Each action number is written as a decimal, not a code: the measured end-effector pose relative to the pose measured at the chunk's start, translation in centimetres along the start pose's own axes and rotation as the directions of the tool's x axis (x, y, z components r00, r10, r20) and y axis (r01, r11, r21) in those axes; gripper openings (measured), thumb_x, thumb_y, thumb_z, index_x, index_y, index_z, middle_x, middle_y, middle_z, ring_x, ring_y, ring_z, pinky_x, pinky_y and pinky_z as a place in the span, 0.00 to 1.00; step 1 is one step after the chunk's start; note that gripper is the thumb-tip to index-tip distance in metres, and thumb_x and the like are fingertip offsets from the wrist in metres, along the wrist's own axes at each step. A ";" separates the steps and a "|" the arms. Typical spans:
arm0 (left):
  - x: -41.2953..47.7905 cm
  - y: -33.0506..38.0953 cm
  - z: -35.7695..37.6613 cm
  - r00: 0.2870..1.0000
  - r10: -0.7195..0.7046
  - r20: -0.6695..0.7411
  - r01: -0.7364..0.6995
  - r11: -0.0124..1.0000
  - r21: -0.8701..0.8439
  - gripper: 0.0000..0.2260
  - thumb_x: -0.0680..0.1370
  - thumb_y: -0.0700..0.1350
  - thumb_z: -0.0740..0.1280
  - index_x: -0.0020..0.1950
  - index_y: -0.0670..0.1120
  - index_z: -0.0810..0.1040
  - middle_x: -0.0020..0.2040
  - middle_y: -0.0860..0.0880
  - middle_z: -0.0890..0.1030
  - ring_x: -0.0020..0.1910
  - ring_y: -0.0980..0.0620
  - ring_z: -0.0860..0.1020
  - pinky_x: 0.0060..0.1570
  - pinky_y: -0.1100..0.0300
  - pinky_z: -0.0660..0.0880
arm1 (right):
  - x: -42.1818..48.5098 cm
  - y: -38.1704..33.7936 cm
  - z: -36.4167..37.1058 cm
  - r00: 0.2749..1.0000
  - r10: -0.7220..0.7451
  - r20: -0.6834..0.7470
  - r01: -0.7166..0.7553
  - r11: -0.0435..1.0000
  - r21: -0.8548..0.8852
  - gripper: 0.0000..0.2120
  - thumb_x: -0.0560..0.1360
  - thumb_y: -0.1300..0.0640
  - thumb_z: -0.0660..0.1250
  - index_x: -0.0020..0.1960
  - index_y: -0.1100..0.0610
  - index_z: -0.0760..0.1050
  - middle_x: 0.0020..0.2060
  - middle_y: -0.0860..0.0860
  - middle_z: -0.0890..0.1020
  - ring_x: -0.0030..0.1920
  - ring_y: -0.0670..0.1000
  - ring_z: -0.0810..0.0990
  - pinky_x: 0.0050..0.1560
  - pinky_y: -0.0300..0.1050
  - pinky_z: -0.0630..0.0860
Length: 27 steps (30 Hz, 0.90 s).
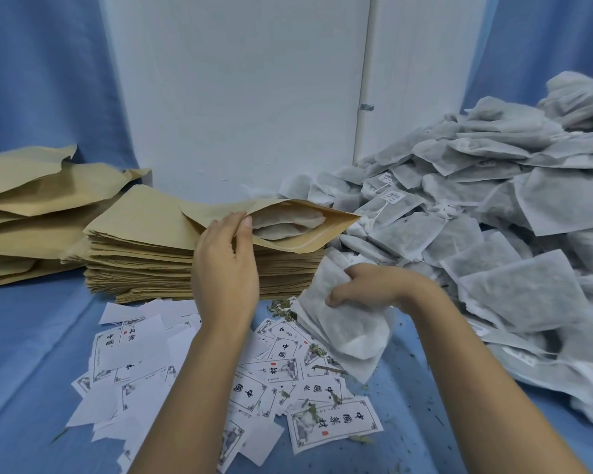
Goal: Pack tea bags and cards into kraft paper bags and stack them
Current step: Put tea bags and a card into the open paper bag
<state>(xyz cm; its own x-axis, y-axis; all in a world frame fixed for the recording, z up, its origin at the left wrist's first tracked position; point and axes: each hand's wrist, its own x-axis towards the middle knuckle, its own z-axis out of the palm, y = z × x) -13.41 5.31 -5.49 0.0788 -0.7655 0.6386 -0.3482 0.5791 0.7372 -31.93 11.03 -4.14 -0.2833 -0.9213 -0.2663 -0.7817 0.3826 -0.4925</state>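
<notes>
My left hand [225, 265] pinches the upper lip of a kraft paper bag [298, 239] and holds its mouth open toward the right; white tea bags show inside it. The bag lies on top of a stack of flat kraft bags [144, 265]. Just right of and below the bag's mouth, my right hand [363, 285] grips a bunch of white tea bags [343, 330]. White cards [281, 371] printed with black characters lie scattered on the blue cloth under my forearms.
A large heap of tea bags [493, 234] fills the right side. A second pile of kraft bags [24, 213] sits at the far left. Loose dry leaf bits lie among the cards. A white wall and a blue curtain stand behind.
</notes>
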 end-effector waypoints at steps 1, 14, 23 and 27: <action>0.0 -0.1 0.0 1.000 0.001 0.010 -0.001 1.000 0.005 0.15 0.82 0.50 0.57 0.63 0.47 0.78 0.58 0.53 0.79 0.60 0.52 0.74 0.55 0.60 0.68 | -0.2 -0.1 -0.2 1.000 -0.019 -0.008 0.019 0.997 0.074 0.22 0.71 0.43 0.68 0.59 0.53 0.70 0.55 0.51 0.77 0.54 0.52 0.76 0.50 0.46 0.75; -0.3 -0.2 0.0 0.995 0.009 0.098 -0.017 0.997 0.081 0.16 0.82 0.50 0.58 0.65 0.47 0.77 0.65 0.49 0.76 0.68 0.50 0.70 0.66 0.50 0.67 | -2.4 -0.5 -2.0 0.866 -0.499 -0.003 0.187 0.319 0.929 0.13 0.70 0.61 0.65 0.51 0.54 0.84 0.49 0.52 0.85 0.44 0.47 0.84 0.38 0.37 0.80; -0.6 0.2 0.3 0.994 0.036 0.100 -0.046 0.995 0.092 0.16 0.82 0.50 0.57 0.66 0.46 0.76 0.64 0.49 0.77 0.66 0.49 0.71 0.64 0.49 0.68 | -0.2 -3.1 -0.5 0.955 -0.203 -0.215 0.248 0.153 0.957 0.13 0.76 0.70 0.60 0.56 0.61 0.78 0.53 0.58 0.82 0.49 0.54 0.83 0.48 0.47 0.81; -1.4 0.8 0.8 0.994 0.068 0.082 -0.077 0.991 0.110 0.17 0.81 0.50 0.58 0.65 0.46 0.77 0.63 0.49 0.78 0.66 0.47 0.71 0.64 0.48 0.68 | 2.0 -6.6 -0.1 0.954 -0.032 -0.298 0.292 0.325 0.900 0.13 0.77 0.73 0.57 0.58 0.67 0.76 0.52 0.62 0.80 0.50 0.57 0.80 0.49 0.52 0.81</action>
<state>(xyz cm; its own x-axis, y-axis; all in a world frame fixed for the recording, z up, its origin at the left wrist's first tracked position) -14.50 6.59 -5.96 -0.0220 -0.7450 0.6668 -0.4534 0.6018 0.6575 -27.40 6.70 -1.38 -0.4106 -0.9118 0.0090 0.1633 -0.0833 -0.9831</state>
